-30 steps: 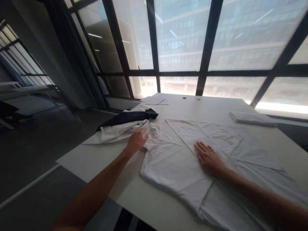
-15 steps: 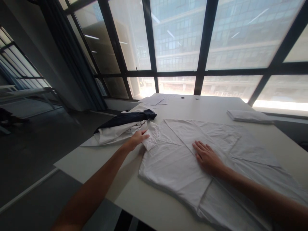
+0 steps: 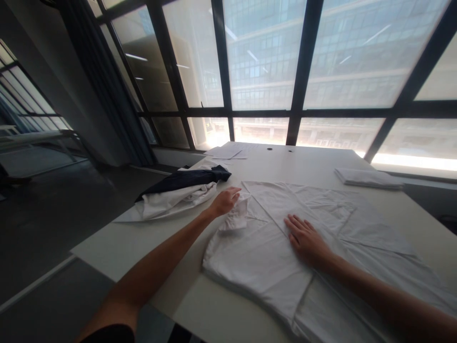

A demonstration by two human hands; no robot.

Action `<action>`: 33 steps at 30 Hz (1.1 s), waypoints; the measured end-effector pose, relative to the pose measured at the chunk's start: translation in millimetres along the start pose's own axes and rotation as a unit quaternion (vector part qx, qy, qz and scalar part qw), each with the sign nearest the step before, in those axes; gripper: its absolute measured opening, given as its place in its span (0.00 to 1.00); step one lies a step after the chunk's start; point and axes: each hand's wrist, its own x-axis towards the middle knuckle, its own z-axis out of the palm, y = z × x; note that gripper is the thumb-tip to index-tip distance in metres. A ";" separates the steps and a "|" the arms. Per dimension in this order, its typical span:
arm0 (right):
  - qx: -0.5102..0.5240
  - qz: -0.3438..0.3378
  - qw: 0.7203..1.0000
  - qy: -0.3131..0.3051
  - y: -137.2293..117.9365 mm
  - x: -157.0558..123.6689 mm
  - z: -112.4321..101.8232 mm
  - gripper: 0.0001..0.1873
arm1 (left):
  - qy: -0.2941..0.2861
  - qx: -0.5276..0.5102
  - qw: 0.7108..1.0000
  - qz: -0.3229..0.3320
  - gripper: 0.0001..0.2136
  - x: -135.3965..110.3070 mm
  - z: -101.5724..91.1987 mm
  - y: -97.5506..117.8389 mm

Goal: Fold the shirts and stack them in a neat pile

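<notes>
A white shirt (image 3: pixel 257 257) lies spread on the white table, with one side folded over along a diagonal line. My left hand (image 3: pixel 225 202) pinches the shirt's cuff (image 3: pixel 237 216) at its left edge, the cuff turned inward onto the body. Flat on the middle of the cloth rests my right hand (image 3: pixel 307 240), fingers stretched out and close together, pressing the fabric. Part of the shirt lies beneath my right forearm.
Left of the shirt is a heap of clothes, a dark garment (image 3: pixel 182 180) on top of a white garment (image 3: pixel 178 201). Paper sheets (image 3: pixel 226 151) lie at the back. A folded white cloth (image 3: pixel 367 178) sits at the right on the table (image 3: pixel 303 164). Windows stand behind.
My left hand has moved right and slightly up, bringing the cuff inward over the shirt body. My right hand has stayed flat in the same place on the cloth.
</notes>
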 end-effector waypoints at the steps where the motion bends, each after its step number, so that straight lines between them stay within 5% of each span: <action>1: 0.001 0.000 1.000 0.000 0.1 0.0 0.3 0.31 | -0.027 0.042 0.999 0.021 0.25 -3.1 6.9 -3.2; 7: 0.000 -0.003 1.000 0.008 1.1 0.0 2.6 0.31 | -0.158 0.189 0.968 0.042 0.31 -28.9 36.7 -5.9; 14: -0.009 -0.004 1.000 -0.001 0.2 0.6 -0.6 0.31 | -0.193 0.189 0.951 0.151 0.29 -34.0 25.6 8.1; 22: -0.004 0.006 1.000 -0.021 0.1 7.5 -0.1 0.31 | -0.232 0.144 0.940 0.203 0.32 -45.0 19.4 12.6; 27: 0.068 -0.089 0.994 -0.003 -31.7 56.3 -19.6 0.35 | -0.245 0.101 0.933 0.245 0.31 -48.1 13.9 21.0; 33: 0.133 -0.281 0.945 -0.098 -90.6 158.3 -9.6 0.31 | -0.211 0.066 0.942 0.254 0.26 -53.9 13.3 24.9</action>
